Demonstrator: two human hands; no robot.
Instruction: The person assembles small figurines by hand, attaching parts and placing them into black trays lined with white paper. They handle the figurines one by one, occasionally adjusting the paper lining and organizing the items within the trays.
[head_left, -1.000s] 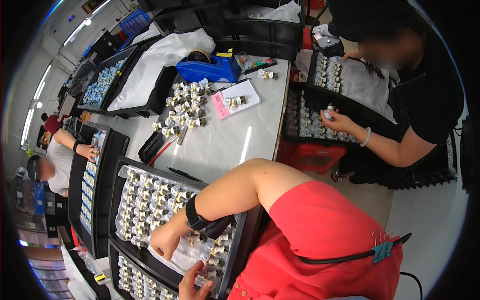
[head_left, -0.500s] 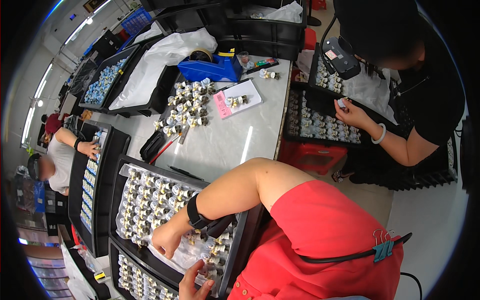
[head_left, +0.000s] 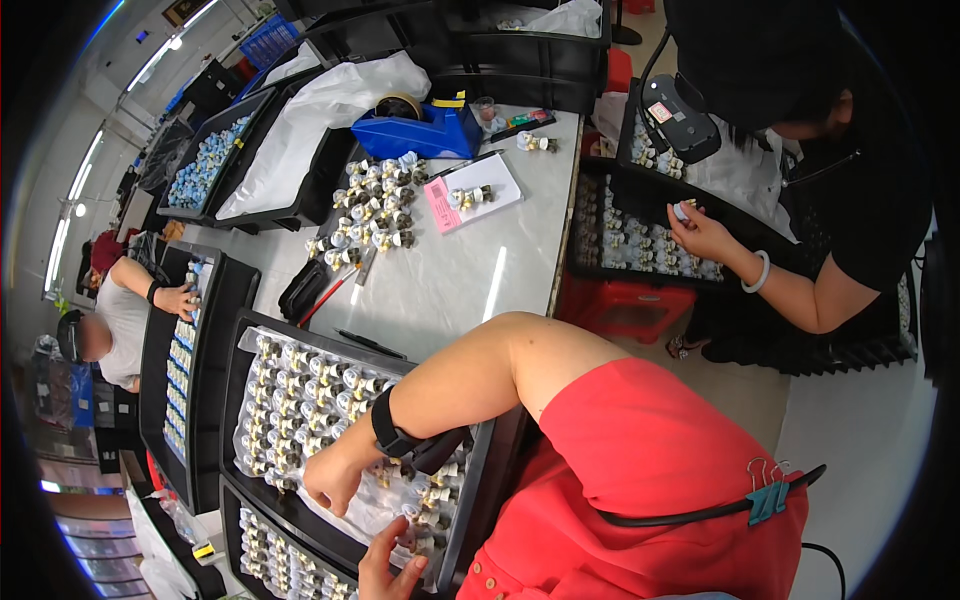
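A black tray lined with clear plastic film holds rows of small doll-like figurines with pale heads and dark bases. My right hand, with a black band on its wrist, reaches down into the tray beside the rows. Its fingers are curled and closed over the film, and their tips are hidden. At the tray's near edge is my left hand, its thumb and forefinger apart. A figurine lies just past those fingertips; I cannot tell whether they touch it.
Loose figurines cluster on the grey table, near a notepad, a blue tape dispenser and a red pen. Another figurine tray adjoins mine. Co-workers handle figurines at the right and far left.
My hands keep their places over the tray. The co-worker on the right has slightly turned the small piece in their fingers, and the view has shifted a little.
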